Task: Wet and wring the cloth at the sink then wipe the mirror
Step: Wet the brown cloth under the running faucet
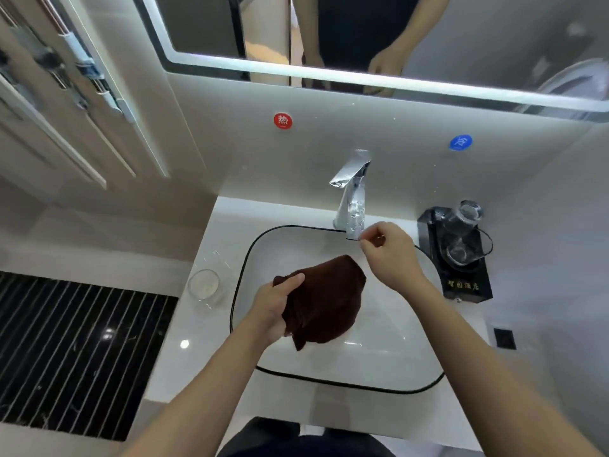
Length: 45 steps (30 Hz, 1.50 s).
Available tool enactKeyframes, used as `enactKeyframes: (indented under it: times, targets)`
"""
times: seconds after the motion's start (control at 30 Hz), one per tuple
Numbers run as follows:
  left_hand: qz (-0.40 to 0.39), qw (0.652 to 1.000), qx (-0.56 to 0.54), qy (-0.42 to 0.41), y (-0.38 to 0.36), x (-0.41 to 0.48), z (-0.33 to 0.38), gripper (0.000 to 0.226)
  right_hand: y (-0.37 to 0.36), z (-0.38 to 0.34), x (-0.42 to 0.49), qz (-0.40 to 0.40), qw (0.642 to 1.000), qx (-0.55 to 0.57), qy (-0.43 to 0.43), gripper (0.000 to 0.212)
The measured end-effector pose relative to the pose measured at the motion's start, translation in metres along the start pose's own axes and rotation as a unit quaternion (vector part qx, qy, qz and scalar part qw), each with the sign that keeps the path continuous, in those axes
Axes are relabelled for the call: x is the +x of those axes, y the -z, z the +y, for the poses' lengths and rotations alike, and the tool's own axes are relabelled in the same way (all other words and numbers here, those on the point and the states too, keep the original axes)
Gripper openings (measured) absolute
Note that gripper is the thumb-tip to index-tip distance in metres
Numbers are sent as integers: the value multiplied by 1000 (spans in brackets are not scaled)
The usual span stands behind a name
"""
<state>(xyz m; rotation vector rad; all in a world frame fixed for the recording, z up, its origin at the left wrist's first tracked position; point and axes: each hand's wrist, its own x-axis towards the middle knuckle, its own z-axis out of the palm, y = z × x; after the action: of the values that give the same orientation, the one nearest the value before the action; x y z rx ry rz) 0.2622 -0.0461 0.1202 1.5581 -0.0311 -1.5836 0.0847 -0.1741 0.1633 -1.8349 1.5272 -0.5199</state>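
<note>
our left hand (275, 305) grips the dark brown cloth (326, 301) by a bunched edge, and the cloth hangs over the basin of the white sink (379, 341) (black-rimmed, set in a pale counter). our right hand (389, 255) is just beside the spout of the chrome faucet (352, 189), fingers curled, thumb and forefinger closed on nothing we can see; whether it touches the spout we cannot tell. the mirror (362, 28) runs along the wall above
</note>
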Motion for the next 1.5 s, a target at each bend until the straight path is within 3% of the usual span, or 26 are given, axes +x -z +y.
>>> enactKeyframes:
  times: [0.1, 0.23, 0.37, 0.43, 0.6, 0.77, 0.97, 1.3, 1.37, 1.43, 1.5]
  targets:
    - [-14, 997, -34, 61, -4, 20, 3, 32, 0, -28, 30, 2, 996, -56, 64, 23]
    - [-45, 994, -32, 89, -17, 44, 12, 34, -11, -50, 79, 43, 959, -251, 129, 51]
    - [-75, 992, -24, 95, -32, 60, 20, 34, -25, -53, 107, 42, 914, -381, 132, 42]
    - [-89, 991, -26, 92, -38, 66, 24, 36, -30, -55, 111, 63, 901, -408, 134, 34]
    - [-120, 986, -42, 107, -51, 72, 33, 42, -36, -58, 114, 78, 876, -453, 145, 38]
    - [-130, 982, -69, 116, -63, 80, 38, 52, -28, -65, 123, 65, 899, -412, 132, 18]
    - [-136, 983, -61, 106, -76, 91, 39, 56, -16, -67, 129, 75, 916, -369, 142, 16]
    - [-152, 977, -115, 98, -94, 91, 35, 33, -3, -67, 131, 73, 942, -303, 126, 17]
    - [-154, 976, -118, 95, -97, 90, 36, 32, -1, -61, 130, 61, 965, -229, 111, 22]
    - [-158, 975, -126, 89, -99, 93, 37, 33, 4, -54, 123, 36, 996, -37, 71, 35]
    - [-163, 972, -144, 86, -101, 95, 38, 35, 13, -35, 102, 88, 985, 146, 1, 45]
